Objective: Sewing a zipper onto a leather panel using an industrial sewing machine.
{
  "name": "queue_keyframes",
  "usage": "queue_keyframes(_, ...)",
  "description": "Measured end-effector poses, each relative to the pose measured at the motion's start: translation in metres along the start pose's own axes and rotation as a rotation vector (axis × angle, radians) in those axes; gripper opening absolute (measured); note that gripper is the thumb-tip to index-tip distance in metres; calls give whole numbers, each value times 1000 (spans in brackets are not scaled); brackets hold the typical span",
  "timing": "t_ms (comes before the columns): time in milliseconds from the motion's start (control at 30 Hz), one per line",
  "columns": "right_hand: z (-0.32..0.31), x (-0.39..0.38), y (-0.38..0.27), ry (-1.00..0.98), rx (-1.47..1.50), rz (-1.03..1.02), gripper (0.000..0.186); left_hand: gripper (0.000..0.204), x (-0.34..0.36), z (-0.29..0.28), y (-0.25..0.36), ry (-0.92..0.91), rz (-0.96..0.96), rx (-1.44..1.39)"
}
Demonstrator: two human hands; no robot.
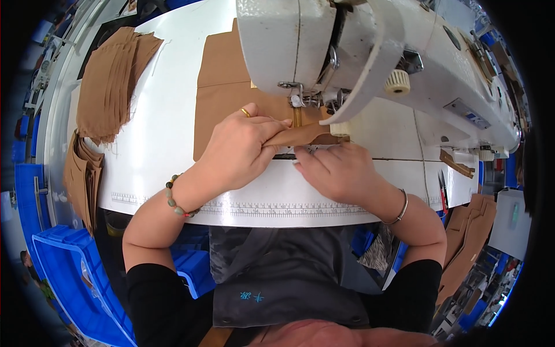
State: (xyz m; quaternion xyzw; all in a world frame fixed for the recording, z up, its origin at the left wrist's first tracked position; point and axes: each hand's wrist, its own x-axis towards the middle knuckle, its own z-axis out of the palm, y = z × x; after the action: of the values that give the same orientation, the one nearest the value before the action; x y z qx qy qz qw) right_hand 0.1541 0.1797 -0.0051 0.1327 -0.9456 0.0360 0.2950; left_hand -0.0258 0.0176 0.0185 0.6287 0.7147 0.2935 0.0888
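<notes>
A white sewing machine (272, 43) stands over a flat brown fabric piece (222, 72) on the table. Beside the presser foot (303, 101), a zipper strip (298, 115) runs toward me. My left hand (243, 150) is closed on a folded brown flap (295, 136), its thumb and fingers gripping the left end in front of the needle area. My right hand (332, 170) is at the flap's lower right edge with fingers curled; what its fingertips hold is not clear.
Stacks of brown cut pieces (107, 87) lie at the left, with more (468, 237) at the right. Red-handled scissors (444, 194) and a brown strip (457, 165) lie right. A printed ruler (191, 205) follows the front edge. Blue bins (66, 248) stand below left.
</notes>
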Motion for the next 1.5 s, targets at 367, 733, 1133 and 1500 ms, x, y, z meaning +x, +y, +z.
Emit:
queue_keyframes(367,6,-8,-1,-155,137,163,30,31,-5,8,6,88,95,106)
queue_keyframes(733,3,-11,-5,-257,77,202,24,37,-9,9,10,165,109,184)
queue_keyframes(1133,4,-11,-4,-247,95,149,20,39,-10,13,12,122,193,237)
queue_keyframes(1500,-28,2,-17,39,315,-320,16,52,-15,7,22,30,190,328)
